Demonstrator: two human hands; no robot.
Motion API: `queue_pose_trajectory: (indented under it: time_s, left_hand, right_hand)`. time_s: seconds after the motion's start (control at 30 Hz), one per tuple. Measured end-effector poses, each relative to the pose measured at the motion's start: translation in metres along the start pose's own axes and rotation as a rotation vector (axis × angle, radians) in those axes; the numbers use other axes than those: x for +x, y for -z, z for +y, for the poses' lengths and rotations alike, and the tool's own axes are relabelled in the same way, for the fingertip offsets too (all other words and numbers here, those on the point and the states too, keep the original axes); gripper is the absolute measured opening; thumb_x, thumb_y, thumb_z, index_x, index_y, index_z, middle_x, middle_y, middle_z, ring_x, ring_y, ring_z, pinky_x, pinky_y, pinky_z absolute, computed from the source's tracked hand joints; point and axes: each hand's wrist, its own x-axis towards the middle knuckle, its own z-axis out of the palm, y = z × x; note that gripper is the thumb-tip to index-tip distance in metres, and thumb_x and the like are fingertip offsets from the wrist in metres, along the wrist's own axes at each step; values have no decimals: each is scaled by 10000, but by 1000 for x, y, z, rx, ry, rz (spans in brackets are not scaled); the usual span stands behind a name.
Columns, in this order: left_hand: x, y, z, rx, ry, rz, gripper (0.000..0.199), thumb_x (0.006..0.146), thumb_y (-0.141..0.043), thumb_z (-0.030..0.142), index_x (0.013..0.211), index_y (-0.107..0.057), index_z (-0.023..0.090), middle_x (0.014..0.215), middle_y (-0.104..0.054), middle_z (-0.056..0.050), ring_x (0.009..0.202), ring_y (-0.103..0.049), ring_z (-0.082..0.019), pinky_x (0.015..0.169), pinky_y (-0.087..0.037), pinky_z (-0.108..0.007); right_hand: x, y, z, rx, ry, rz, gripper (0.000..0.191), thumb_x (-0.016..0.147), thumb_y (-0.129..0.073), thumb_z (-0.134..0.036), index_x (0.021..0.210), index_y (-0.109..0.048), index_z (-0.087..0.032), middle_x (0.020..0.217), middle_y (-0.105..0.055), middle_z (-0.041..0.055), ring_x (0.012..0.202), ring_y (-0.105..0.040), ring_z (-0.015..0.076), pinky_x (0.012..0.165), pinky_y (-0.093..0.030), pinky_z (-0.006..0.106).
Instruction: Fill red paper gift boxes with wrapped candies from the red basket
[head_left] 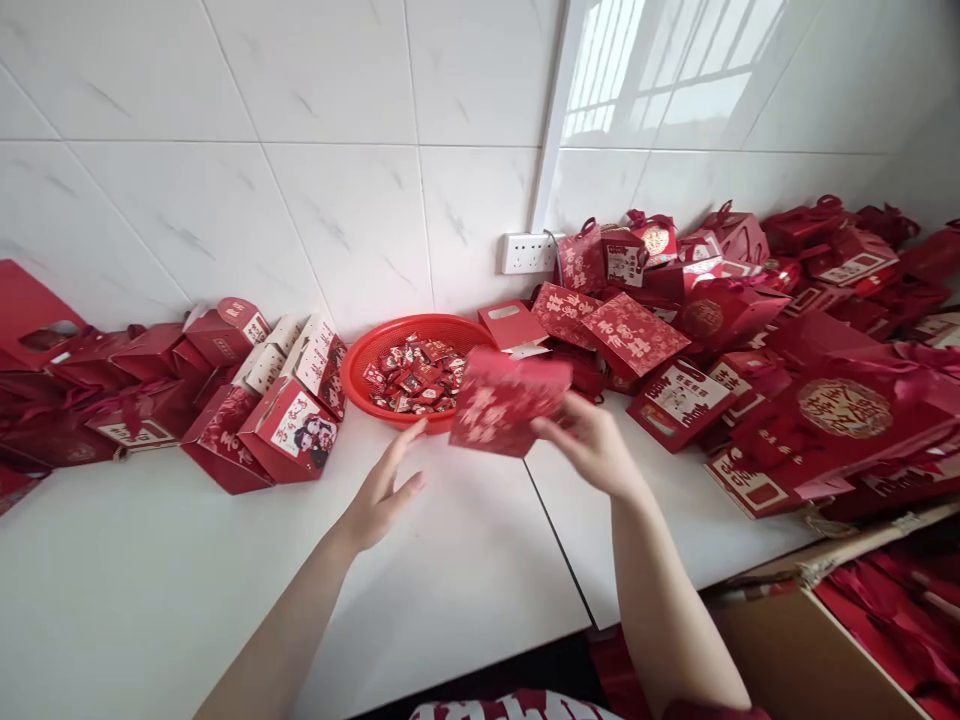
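Observation:
My right hand pinches a red patterned gift box by its right side, holding it up over the white table. The box is slightly blurred. My left hand hovers to the left of it, thumb and fingers apart, with nothing in it. Behind the box stands a round red plastic basket with small wrapped candies in it. The box hides part of the basket's right side.
Red gift boxes stand in rows on the left. A large pile of red boxes fills the right. A cardboard carton with red items sits at lower right. A power strip is on the tiled wall.

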Motion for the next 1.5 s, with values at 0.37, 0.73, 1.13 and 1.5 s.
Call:
queue_pose_trajectory:
  time_s: [0.37,0.73,1.13,1.5]
  left_hand:
    - [-25,6,-3,215,-224,370,723,868,-678,301,1497,-324,258,1488,-446,-152,1373,-455,-312,1142,-396,-503]
    - [-23,-7,-11,27,-190,455,897,826,-720,183,1537,-173,203,1130,-668,-112,986,-664,-193,911,-558,-363]
    - [-23,-2,-13,238,-481,206,443,891,-519,72,1274,-601,279,1248,-639,-90,1080,-645,-219,885,-559,-385]
    - [-21,-19,6,126,-362,361,200,883,-626,138,1055,-670,230,990,-728,-57,919,-684,-204,800,-564,-351]
  right_hand:
    - [-3,-72,17,52,174,-555,138,969,-563,-287,930,-678,-223,904,-690,49,778,-635,175,733,-517,317]
    - [-21,-114,11,126,64,-82,449,936,-615,-300,1355,-462,-259,1265,-549,114,1173,-527,254,1000,-465,451]
    - [-26,-104,13,225,252,-175,272,955,-473,-109,1040,-663,-284,1132,-596,76,1048,-601,223,847,-526,398]
    - [-23,-114,6,310,36,-93,140,942,-614,-258,1080,-597,-239,945,-638,49,870,-616,192,796,-525,358]
